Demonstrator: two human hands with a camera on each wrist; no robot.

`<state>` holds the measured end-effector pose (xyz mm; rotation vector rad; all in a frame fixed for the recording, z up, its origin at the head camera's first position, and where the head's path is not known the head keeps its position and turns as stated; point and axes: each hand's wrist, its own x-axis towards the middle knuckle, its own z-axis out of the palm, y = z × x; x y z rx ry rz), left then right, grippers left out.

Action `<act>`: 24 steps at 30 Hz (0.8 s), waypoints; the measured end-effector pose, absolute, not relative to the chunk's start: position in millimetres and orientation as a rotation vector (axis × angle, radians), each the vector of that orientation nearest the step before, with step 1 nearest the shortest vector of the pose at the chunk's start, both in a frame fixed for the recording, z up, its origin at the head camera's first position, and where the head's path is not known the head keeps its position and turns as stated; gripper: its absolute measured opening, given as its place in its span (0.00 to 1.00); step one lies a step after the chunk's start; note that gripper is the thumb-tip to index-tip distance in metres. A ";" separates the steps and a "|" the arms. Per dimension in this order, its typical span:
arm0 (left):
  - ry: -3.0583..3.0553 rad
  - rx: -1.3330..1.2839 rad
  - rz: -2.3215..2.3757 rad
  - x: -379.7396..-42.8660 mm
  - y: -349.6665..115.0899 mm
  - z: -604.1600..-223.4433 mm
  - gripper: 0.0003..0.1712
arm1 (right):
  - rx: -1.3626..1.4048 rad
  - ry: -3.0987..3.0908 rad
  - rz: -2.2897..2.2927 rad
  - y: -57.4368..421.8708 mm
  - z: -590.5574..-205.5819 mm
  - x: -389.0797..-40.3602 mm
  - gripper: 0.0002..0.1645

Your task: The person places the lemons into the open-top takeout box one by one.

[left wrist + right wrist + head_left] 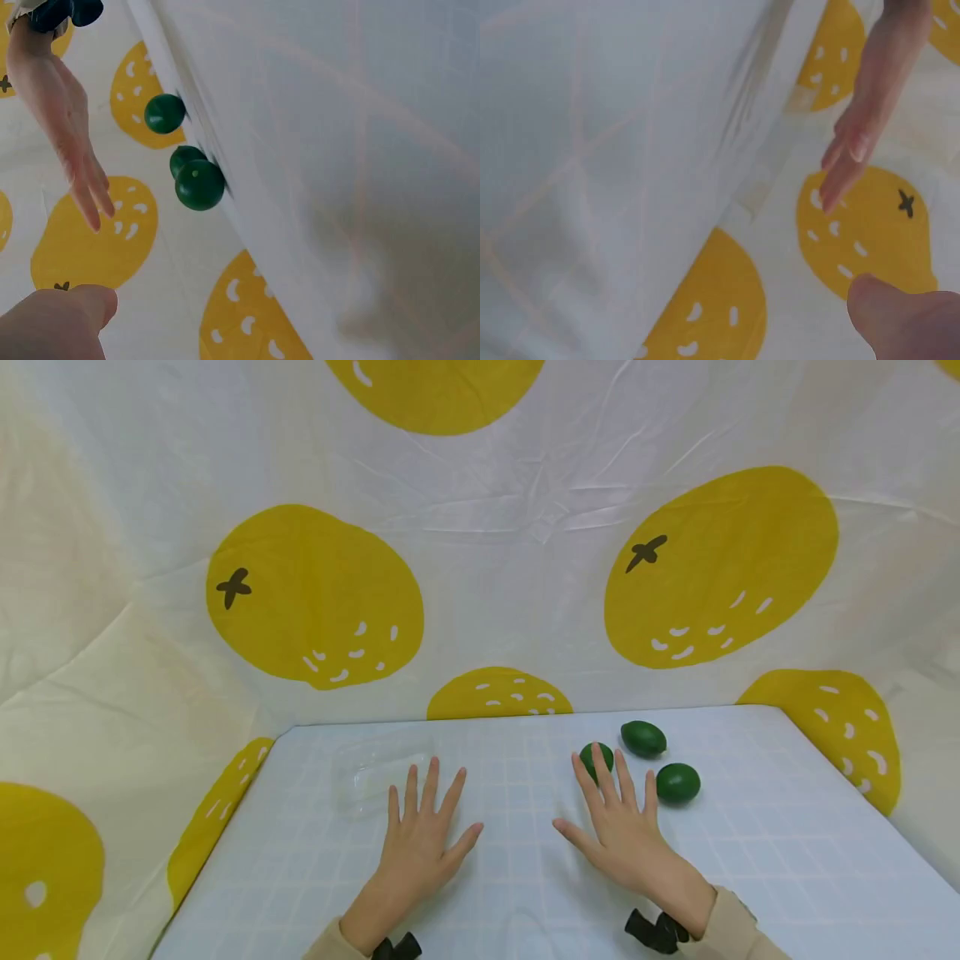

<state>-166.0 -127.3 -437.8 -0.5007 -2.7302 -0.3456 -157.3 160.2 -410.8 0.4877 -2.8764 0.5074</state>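
My left hand hovers above the table with its fingers straight and spread, holding nothing. Just beyond its fingertips lies a see-through plastic container, faint against the cloth. My right hand is likewise spread flat in the air, palm down and free of any object. Three dark green limes lie around its fingers in the head view: one lime partly hidden behind the fingers, a second lime farther back, and a third lime to the right. In the left wrist view, a lime overlaps another.
A pale checked cloth covers the table. Behind and at both sides hangs a white curtain printed with big yellow fruits. A faint clear outline shows at the table's near edge, too indistinct to name. Dark straps sit at the wrists.
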 end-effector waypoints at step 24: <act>-2.258 -0.517 -0.628 -196.5 -178.7 -413.8 0.27 | 0.528 -2.957 0.889 106.7 -378.5 -189.0 0.50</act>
